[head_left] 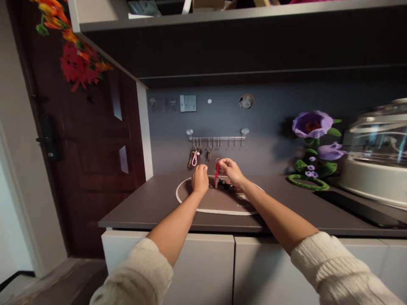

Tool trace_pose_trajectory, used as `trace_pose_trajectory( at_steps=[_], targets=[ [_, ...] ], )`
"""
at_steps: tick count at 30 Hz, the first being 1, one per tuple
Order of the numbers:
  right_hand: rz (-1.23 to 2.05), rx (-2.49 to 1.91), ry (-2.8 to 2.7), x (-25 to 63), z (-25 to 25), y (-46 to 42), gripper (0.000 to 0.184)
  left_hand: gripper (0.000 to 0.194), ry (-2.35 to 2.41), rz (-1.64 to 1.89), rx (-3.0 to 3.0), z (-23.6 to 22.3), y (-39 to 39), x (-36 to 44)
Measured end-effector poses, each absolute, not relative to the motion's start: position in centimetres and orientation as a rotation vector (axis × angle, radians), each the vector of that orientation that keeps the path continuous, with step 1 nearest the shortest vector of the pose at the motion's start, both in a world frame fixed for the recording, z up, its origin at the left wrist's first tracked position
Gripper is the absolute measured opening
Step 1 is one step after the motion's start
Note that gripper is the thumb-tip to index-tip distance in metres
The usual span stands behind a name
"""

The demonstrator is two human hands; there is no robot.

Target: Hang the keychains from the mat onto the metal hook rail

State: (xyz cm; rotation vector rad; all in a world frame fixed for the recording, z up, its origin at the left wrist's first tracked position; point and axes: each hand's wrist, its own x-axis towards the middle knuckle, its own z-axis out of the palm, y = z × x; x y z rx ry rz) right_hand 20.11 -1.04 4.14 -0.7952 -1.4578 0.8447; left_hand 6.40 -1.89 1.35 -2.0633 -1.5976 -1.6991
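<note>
My right hand [233, 172] pinches the ring of a keychain with a red strap [217, 168] above the oval mat [219, 210]. Small dark items lie or hang just under that hand, too small to tell apart. To its left, my left hand [200, 179] is closed with curled fingers; whatever it may hold is hidden. Behind both hands, a clear hook rail [219, 138] is fixed to the wall. A bunch of keys with a pink loop [195, 159] hangs at its left end, and another set of keys [209, 153] hangs beside it.
A dark shelf [241, 46] overhangs the countertop [136, 207]. On the right stand purple artificial flowers [313, 125], a white appliance with a clear lid [378, 169] and a flat black object [359, 207]. A dark red door [95, 190] is at the left.
</note>
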Motion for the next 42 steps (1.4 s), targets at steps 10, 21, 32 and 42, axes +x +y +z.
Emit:
trace_pose_trajectory(
  at_steps=[10, 21, 32, 42],
  targets=[
    [0.904, -0.826, -1.414, 19.5, 6.5, -0.4, 0.009, 0.022, -1.632, -1.577, -2.110, 1.0, -1.8, 6.6],
    [0.873, -0.878, -1.307, 19.1, 9.7, 2.3, 0.010, 0.024, -1.641, -1.537, -2.122, 0.6, -1.5, 6.7],
    [0.829, -0.995, -1.156, 17.5, 11.1, 4.6, 0.017, 0.024, -1.730, -1.576, -2.086, 0.4, -1.3, 6.6],
    [0.719, -1.081, -1.047, 17.0, 10.8, 7.7, 0.014, 0.025, -1.811, -1.563, -2.050, 0.5, -1.2, 6.6]
  ],
)
